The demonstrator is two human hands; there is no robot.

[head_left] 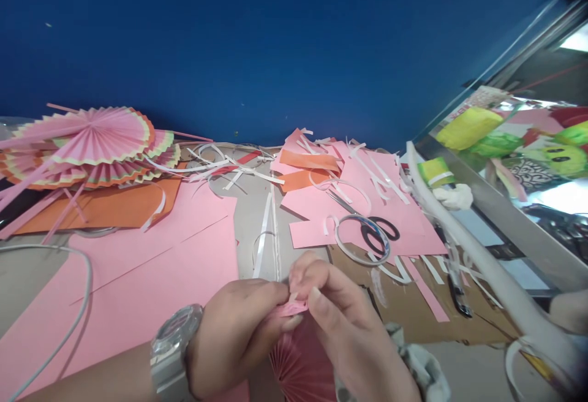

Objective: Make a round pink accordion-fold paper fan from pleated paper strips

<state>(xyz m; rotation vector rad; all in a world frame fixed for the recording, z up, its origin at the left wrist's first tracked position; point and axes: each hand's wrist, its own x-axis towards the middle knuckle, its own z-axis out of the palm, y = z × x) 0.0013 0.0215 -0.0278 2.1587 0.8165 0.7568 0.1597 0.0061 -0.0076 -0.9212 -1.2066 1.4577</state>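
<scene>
My left hand [234, 331], with a watch [175, 344] on its wrist, pinches a small piece of folded pink paper [293, 309] between thumb and fingers. On the other side, my right hand [356, 331] closes its thumb and fingertips on the same piece. Just under both hands shows a pink pleated paper fan [305, 365]; whether it joins the held piece is hidden. A white strip [263, 236] lies on the table beyond the fingertips. Large pink sheets [184, 273] spread out left of my hands.
Stacked round pleated fans [101, 135] rest at the back left on orange paper [151, 203]. To the right lie black-handled scissors [380, 235], a tape roll [342, 239], a cutter knife [459, 298] and brown cardboard [404, 304]. A white pole [478, 255] slants across the right side.
</scene>
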